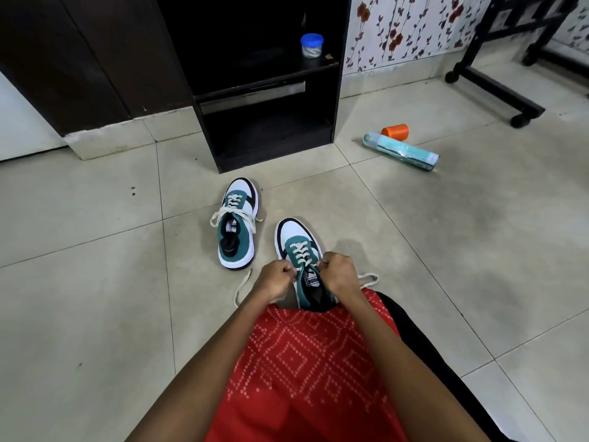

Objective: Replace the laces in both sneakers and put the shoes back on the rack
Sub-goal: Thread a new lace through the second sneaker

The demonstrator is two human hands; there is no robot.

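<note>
Teal-and-white near sneaker (299, 247) stands on the floor (95, 282) at the person's lap, toe toward the black rack (271, 148). Left hand (277, 277) and right hand (339, 271) are both closed, each pinching the cream lace (301, 255) beside the top eyelets; slack ends trail on the tiles either side. Second sneaker (237, 224) stands between this one and the rack, laced, ends untied. Assessment: the lace is flat, limp and light, best gripped close to the eyelets. The shoe appears light with a stiff sole, so lift it by the heel collar.
</note>
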